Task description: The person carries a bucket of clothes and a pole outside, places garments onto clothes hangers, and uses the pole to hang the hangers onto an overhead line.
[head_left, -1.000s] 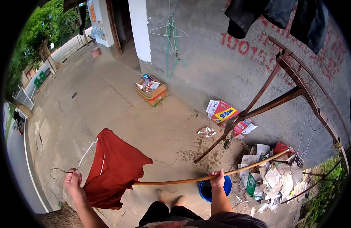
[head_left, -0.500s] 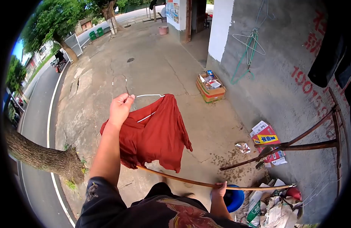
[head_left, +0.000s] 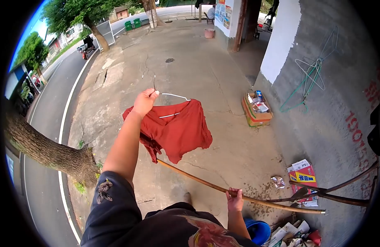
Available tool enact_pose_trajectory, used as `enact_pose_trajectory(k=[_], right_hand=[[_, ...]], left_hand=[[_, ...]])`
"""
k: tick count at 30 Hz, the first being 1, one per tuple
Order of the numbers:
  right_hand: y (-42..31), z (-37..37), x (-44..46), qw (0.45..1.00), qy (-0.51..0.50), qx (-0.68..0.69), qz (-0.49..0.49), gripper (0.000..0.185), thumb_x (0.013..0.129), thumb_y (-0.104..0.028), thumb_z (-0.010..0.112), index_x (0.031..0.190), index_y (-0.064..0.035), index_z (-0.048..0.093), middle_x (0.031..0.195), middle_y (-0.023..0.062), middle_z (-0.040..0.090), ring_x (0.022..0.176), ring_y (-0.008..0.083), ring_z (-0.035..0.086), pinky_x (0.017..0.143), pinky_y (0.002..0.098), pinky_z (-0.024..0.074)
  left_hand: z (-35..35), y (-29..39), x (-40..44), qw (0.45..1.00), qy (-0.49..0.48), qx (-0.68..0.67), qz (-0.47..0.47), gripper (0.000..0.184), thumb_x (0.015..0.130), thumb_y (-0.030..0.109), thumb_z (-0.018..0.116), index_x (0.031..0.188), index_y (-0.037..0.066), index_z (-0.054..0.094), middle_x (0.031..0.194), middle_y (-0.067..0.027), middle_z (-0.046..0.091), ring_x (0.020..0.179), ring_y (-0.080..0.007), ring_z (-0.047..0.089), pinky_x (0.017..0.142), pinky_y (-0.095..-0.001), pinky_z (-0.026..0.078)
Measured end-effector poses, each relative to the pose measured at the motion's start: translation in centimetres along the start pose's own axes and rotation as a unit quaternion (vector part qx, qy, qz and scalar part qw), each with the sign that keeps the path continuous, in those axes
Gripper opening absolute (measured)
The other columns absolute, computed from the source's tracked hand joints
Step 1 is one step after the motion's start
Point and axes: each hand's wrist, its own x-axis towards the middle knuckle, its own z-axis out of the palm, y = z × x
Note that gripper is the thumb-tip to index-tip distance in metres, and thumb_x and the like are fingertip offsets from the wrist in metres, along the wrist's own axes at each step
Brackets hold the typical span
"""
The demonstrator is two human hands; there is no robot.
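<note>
In the head view, my left hand point(head_left: 146, 103) is closed at the neck of a white wire clothes hanger point(head_left: 175, 96), arm stretched forward. A dark red garment point(head_left: 179, 131) hangs from it, spread out in the air above the ground; its fabric hides most of the hanger's lower bar. My right hand point(head_left: 235, 200) grips a long wooden pole point(head_left: 190, 177) low in front of my body. One end of the pole disappears behind the garment's lower edge, the other points right. Whether that far end touches the cloth I cannot tell.
A tree trunk point(head_left: 54, 158) leans in at left beside the road point(head_left: 46, 131). To the right are a box of packaging point(head_left: 257, 117), a wooden stand point(head_left: 334, 195), a flattened carton point(head_left: 303, 177) and a blue bucket point(head_left: 257, 230). More hangers point(head_left: 311, 78) hang by the grey wall.
The view has turned left, so the surroundings sit farther right. The garment has swung and its lower edge has lifted. The pole in my right hand slants more steeply, and more of that hand shows.
</note>
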Motion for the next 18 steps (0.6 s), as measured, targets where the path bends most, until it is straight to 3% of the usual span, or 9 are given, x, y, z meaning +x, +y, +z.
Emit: enact_pose_trajectory(k=[3, 6, 11, 13, 14, 16, 17, 18], right_hand=[[-2.0, 1.4, 0.0, 0.999, 0.008, -0.018, -0.046, 0.024, 0.097, -0.037, 0.056, 0.093, -0.0136, 0.058, 0.097, 0.0017, 0.064, 0.106, 0.0223, 0.062, 0.086, 0.0428, 0.0555], [-1.6, 0.6, 1.4, 0.997, 0.032, -0.020, -0.067, 0.021, 0.097, -0.031, 0.058, 0.096, -0.0111, 0.055, 0.098, 0.0036, 0.062, 0.106, 0.0224, 0.061, 0.086, 0.0444, 0.0555], [-1.8, 0.1, 4.4, 0.972, 0.101, -0.183, -0.103, 0.015, 0.097, -0.021, 0.057, 0.096, -0.0063, 0.059, 0.100, 0.0054, 0.064, 0.098, 0.0211, 0.062, 0.084, 0.0404, 0.0550], [-1.7, 0.0, 6.8, 0.916, 0.049, -0.357, -0.175, 0.018, 0.093, -0.019, 0.062, 0.084, -0.0038, 0.062, 0.087, 0.0070, 0.066, 0.085, 0.0167, 0.062, 0.077, 0.0330, 0.0527], [-1.8, 0.0, 8.0, 0.915, 0.048, -0.357, -0.180, 0.018, 0.093, -0.019, 0.062, 0.084, -0.0038, 0.062, 0.087, 0.0070, 0.066, 0.085, 0.0167, 0.062, 0.077, 0.0330, 0.0527], [-1.9, 1.5, 10.1, 0.865, 0.015, -0.489, -0.113, 0.015, 0.088, -0.012, 0.068, 0.087, -0.0014, 0.058, 0.074, 0.0068, 0.063, 0.070, 0.0153, 0.064, 0.068, 0.0305, 0.0517], [-1.7, 2.7, 10.7, 0.810, 0.016, -0.563, -0.163, 0.020, 0.087, -0.015, 0.070, 0.076, -0.0020, 0.059, 0.063, 0.0041, 0.060, 0.061, 0.0146, 0.061, 0.062, 0.0296, 0.0497], [-2.0, 5.9, 10.2, 0.827, 0.021, -0.544, -0.142, 0.027, 0.085, -0.020, 0.071, 0.068, -0.0038, 0.058, 0.061, 0.0029, 0.059, 0.059, 0.0125, 0.059, 0.058, 0.0298, 0.0477]], left_hand=[[-2.6, -3.4, 1.5, 0.985, 0.094, -0.135, -0.053, 0.023, 0.095, 0.023, 0.061, 0.093, 0.000, 0.066, 0.081, 0.0037, 0.061, 0.079, -0.0078, 0.050, 0.076, -0.0258, 0.043], [-4.5, -4.3, 2.5, 0.979, 0.127, -0.140, -0.073, 0.022, 0.094, 0.023, 0.062, 0.095, 0.001, 0.068, 0.077, 0.0052, 0.056, 0.075, -0.0067, 0.046, 0.071, -0.0234, 0.041], [-5.4, -4.3, 5.2, 0.954, 0.121, -0.241, -0.130, 0.019, 0.093, 0.022, 0.063, 0.092, 0.004, 0.069, 0.070, 0.0068, 0.047, 0.066, -0.0053, 0.038, 0.062, -0.0218, 0.034], [-4.8, -3.0, 6.2, 0.948, 0.114, -0.260, -0.141, 0.018, 0.093, 0.022, 0.063, 0.092, 0.005, 0.069, 0.069, 0.0076, 0.045, 0.064, -0.0050, 0.036, 0.060, -0.0218, 0.032], [-4.3, -2.3, 6.9, 0.946, 0.107, -0.269, -0.148, 0.018, 0.093, 0.022, 0.062, 0.091, 0.005, 0.069, 0.068, 0.0078, 0.045, 0.062, -0.0048, 0.036, 0.059, -0.0219, 0.032], [-3.4, -1.2, 8.4, 0.943, 0.102, -0.280, -0.148, 0.018, 0.093, 0.021, 0.062, 0.091, 0.005, 0.069, 0.067, 0.0081, 0.045, 0.061, -0.0047, 0.036, 0.057, -0.0220, 0.033], [-2.9, -0.7, 9.2, 0.939, 0.091, -0.291, -0.159, 0.017, 0.093, 0.021, 0.062, 0.091, 0.005, 0.069, 0.067, 0.0083, 0.044, 0.060, -0.0045, 0.036, 0.056, -0.0217, 0.032], [-2.6, -0.3, 10.0, 0.935, 0.080, -0.301, -0.169, 0.017, 0.093, 0.021, 0.062, 0.091, 0.005, 0.069, 0.066, 0.0086, 0.044, 0.059, -0.0043, 0.036, 0.055, -0.0215, 0.031]])
